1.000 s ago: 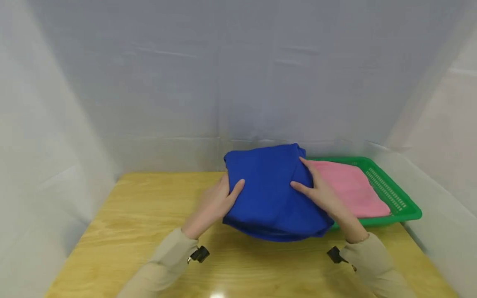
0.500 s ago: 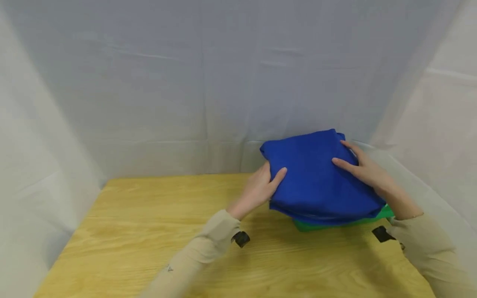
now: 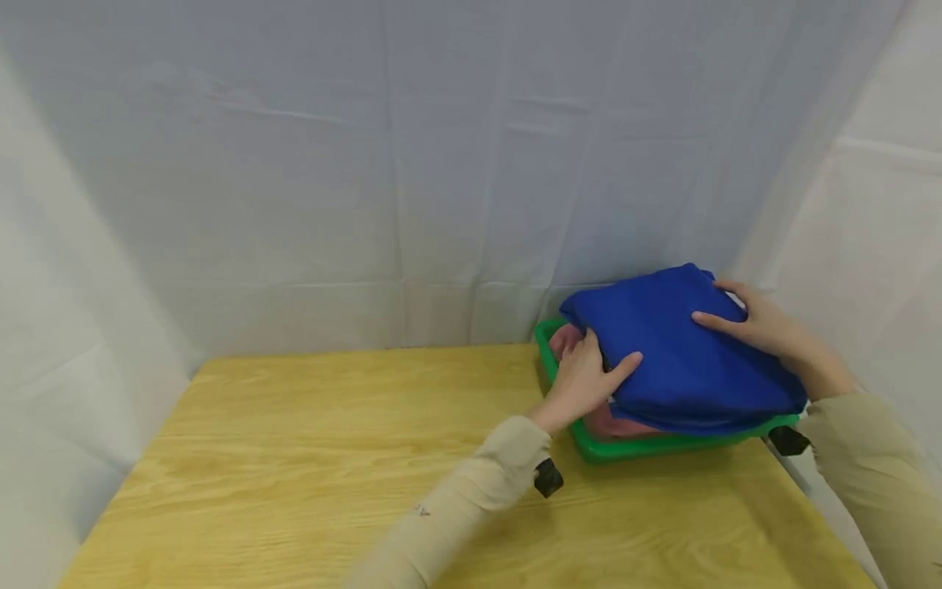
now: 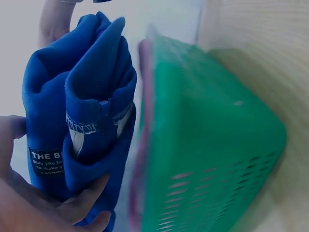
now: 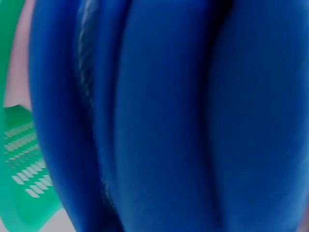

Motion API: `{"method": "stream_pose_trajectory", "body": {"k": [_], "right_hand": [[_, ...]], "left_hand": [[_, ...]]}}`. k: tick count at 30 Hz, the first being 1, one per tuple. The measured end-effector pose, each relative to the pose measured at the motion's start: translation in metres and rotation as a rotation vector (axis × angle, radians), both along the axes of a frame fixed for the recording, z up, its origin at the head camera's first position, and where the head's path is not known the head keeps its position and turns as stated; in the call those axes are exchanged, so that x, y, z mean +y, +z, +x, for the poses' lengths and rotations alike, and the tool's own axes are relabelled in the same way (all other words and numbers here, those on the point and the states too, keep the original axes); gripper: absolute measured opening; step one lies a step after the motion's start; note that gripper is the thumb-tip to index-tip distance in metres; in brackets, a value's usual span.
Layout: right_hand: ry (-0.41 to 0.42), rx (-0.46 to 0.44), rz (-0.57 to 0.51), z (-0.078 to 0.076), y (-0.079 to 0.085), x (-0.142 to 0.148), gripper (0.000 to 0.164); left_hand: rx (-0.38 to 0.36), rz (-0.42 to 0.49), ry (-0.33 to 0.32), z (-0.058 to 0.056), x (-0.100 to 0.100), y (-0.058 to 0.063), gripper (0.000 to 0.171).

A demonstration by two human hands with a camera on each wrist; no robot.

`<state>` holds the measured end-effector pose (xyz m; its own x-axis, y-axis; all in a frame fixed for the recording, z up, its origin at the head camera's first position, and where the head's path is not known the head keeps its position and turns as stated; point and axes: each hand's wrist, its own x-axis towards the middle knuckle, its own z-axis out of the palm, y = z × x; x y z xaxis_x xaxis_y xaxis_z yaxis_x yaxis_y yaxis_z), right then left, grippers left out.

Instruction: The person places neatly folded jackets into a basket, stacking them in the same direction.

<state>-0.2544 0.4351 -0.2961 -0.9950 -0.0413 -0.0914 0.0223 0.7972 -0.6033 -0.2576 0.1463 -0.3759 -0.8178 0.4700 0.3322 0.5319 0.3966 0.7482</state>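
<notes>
A folded blue garment (image 3: 677,352) lies over the green basket (image 3: 640,449) at the right of the head view, covering most of it. My left hand (image 3: 581,383) grips its left side, thumb on top and fingers underneath. On the far right side, my right hand (image 3: 769,329) holds it with thumb and fingers spread across the edge. The left wrist view shows thick folded layers and a black label (image 4: 47,162) with white lettering, and a gap between the garment and the basket wall (image 4: 193,130). Pink cloth (image 3: 616,424) shows inside the basket below the blue.
The basket stands at the right end of a wooden table (image 3: 331,458), close to the table's right edge. White sheeting (image 3: 316,180) hangs behind and along both sides. Small black cameras (image 3: 548,478) sit at both wrists.
Both hands have carried the blue garment rightward from the middle of the table to over the basket, then lower. The view has turned a little right. The pink cloth is now mostly covered.
</notes>
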Motion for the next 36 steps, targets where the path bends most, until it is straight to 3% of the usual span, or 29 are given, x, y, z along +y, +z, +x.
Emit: {"method": "stream_pose_trajectory", "body": {"k": [6,11,14,18,20,27,31,36], "right_hand": [[0.043,0.000,0.018,-0.006,-0.044,0.009,0.095],[0.051,0.005,0.025,-0.004,-0.061,0.015,0.096],[0.034,0.051,0.095,0.001,-0.062,0.012,0.094],[0.045,0.198,0.244,0.010,-0.062,-0.003,0.079],[0.070,0.245,0.282,0.013,-0.064,-0.010,0.070],[0.126,0.215,0.194,0.012,-0.086,-0.010,0.063],[0.124,0.226,0.175,0.010,-0.096,-0.006,0.063],[0.106,0.280,0.193,0.005,-0.094,-0.005,0.061]], "left_hand": [[-0.051,-0.006,0.045,0.005,0.007,-0.029,0.092],[-0.065,-0.131,0.174,0.012,0.015,-0.024,0.098],[0.041,-0.238,0.235,0.013,0.020,-0.017,0.093],[0.262,-0.413,0.159,0.007,0.019,-0.011,0.062],[0.309,-0.493,0.114,0.003,0.018,-0.011,0.050],[0.267,-0.604,0.085,-0.002,0.018,-0.027,0.050],[0.298,-0.595,0.104,0.000,0.021,-0.036,0.050],[0.323,-0.531,0.127,-0.002,0.021,-0.037,0.049]]}}
